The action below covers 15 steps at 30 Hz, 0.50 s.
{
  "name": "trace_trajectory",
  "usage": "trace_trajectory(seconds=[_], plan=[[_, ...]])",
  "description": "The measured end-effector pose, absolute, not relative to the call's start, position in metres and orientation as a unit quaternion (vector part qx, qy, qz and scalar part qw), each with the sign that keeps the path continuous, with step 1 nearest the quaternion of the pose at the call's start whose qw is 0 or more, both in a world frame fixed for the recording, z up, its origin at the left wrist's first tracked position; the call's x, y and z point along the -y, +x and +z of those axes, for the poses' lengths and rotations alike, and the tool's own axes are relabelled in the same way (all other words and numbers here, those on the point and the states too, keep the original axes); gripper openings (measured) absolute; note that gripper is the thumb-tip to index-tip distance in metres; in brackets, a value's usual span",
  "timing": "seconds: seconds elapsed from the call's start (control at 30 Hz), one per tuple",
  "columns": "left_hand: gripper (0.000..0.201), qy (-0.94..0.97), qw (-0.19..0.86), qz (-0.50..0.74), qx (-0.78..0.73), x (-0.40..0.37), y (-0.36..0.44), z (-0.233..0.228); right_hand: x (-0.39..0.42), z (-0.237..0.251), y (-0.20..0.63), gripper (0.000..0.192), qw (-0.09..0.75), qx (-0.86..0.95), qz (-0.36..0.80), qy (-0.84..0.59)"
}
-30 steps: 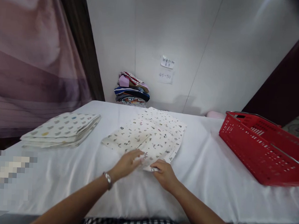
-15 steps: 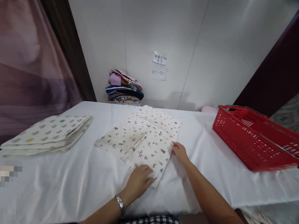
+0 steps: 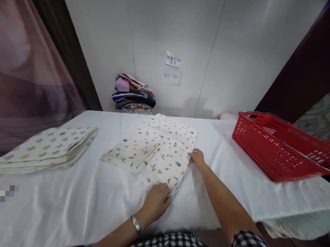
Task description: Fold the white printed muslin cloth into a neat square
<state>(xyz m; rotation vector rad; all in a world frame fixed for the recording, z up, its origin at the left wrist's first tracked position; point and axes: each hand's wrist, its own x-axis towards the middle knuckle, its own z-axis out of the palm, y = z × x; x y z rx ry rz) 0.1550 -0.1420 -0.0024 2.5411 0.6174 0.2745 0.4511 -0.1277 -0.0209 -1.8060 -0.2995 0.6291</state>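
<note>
A white cloth with small printed figures (image 3: 166,149) lies partly folded on the table, its layers overlapping at the front left. At its near corner my left hand (image 3: 157,201), a silver bracelet on the wrist, has its fingers curled over the edge. My right hand (image 3: 197,157) pinches the cloth's right edge between thumb and fingers. To the left lies a folded cloth with grey spots (image 3: 47,145), in several layers, apart from both hands.
A red plastic basket (image 3: 264,153) with metal handles stands at the right of the white-covered table (image 3: 68,203). Against the back wall is a pile of folded fabrics (image 3: 134,96). Handwritten paper signs (image 3: 171,76) hang on the wall. A curtain (image 3: 33,77) hangs at left.
My left hand has curled its fingers around the cloth's near corner, where they lay flatter before. My right hand still pinches the right edge. The view has shifted slightly.
</note>
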Motion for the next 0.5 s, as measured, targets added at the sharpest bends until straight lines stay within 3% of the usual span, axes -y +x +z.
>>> trace_trajectory(seconds=[0.23,0.37,0.5], plan=[[0.029,0.778,0.547,0.166,-0.261,0.113,0.110,0.044,0.145,-0.009,0.428,0.039,0.609,0.147,0.354,-0.695],[0.031,0.742,0.598,0.151,-0.263,0.105,0.059,0.068,0.157,-0.006,0.407,0.025,0.627,0.181,0.452,-0.608],[0.037,0.733,0.602,0.108,-0.296,0.098,0.015,0.068,0.156,-0.005,0.405,0.014,0.637,0.154,0.470,-0.591]])
